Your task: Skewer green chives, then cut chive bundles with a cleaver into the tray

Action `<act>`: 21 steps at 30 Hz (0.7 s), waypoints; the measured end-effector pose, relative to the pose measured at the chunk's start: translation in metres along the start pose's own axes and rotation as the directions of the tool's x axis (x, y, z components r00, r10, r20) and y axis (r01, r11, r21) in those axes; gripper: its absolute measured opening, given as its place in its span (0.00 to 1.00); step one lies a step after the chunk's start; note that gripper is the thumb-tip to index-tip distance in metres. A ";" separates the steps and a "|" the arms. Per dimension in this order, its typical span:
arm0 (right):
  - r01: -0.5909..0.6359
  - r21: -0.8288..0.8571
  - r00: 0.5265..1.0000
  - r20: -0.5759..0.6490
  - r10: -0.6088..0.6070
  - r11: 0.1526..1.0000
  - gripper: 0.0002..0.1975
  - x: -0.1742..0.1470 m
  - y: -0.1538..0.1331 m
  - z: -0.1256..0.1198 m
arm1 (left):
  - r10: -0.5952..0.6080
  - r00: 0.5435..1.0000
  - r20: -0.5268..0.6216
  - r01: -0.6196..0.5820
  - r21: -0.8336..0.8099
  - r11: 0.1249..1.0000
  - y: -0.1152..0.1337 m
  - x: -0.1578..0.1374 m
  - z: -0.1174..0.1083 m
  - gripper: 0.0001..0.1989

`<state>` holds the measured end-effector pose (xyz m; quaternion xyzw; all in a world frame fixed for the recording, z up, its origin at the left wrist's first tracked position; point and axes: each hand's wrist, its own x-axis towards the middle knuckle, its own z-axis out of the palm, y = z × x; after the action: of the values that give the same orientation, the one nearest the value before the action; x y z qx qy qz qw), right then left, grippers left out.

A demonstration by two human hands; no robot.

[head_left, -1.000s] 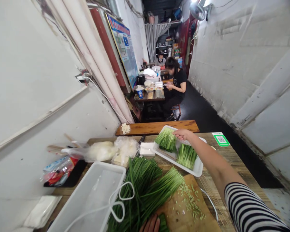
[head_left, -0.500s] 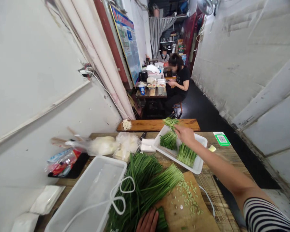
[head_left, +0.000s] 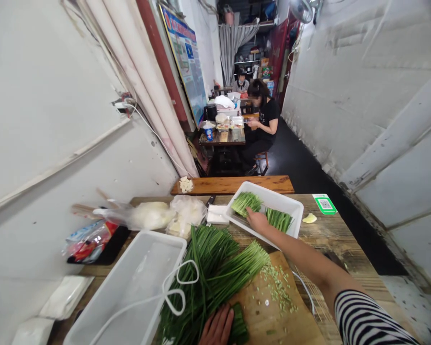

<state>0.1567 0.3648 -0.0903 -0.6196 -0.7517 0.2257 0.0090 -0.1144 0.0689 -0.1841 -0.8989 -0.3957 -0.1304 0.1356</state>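
Observation:
At the bottom of the head view my left hand (head_left: 218, 326) is pressed over a bunch of long garlic chives (head_left: 211, 273), its fingers close together and curved on the green leaves. A short cut end of chives (head_left: 239, 323) shows just right of the fingers. My right hand (head_left: 257, 221) reaches into a white plastic tray (head_left: 294, 203), closed on the near end of a cut bundle of chives (head_left: 246, 202). Another cut bundle (head_left: 278, 219) lies to its right in the tray. Under the pale stalk ends is a wooden cutting board (head_left: 273, 321) with small chopped bits.
An empty white bin (head_left: 125, 287) with a white cord (head_left: 181, 287) over it stands at left. Behind the chives are plastic bags (head_left: 187, 213), a knife handle (head_left: 210, 200) and white tissue (head_left: 217, 214). A person (head_left: 264, 124) sits at a far table.
My right hand has lowered the cut bundle of chives from above the tray into its left side. My left hand stays on the long chives. The view has shifted slightly.

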 end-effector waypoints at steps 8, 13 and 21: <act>0.101 -0.085 0.995 0.036 -0.098 0.991 0.17 -0.004 0.002 -0.009 | -0.040 0.998 -0.045 0.040 -0.002 0.999 0.006 -0.002 0.007 0.34; 0.137 -0.069 0.990 0.054 -0.134 0.988 0.15 -0.011 0.013 -0.003 | -0.065 0.997 -0.050 0.064 -0.024 0.998 0.007 0.001 0.001 0.35; 0.123 0.067 0.991 -0.058 -0.119 0.990 0.19 -0.011 0.018 -0.025 | -0.117 0.993 0.000 0.117 -0.098 0.988 0.010 0.008 -0.014 0.39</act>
<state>0.1835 0.3653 -0.0714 -0.5778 -0.7791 0.2343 0.0645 -0.1033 0.0624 -0.1698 -0.8793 -0.4406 -0.1598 0.0845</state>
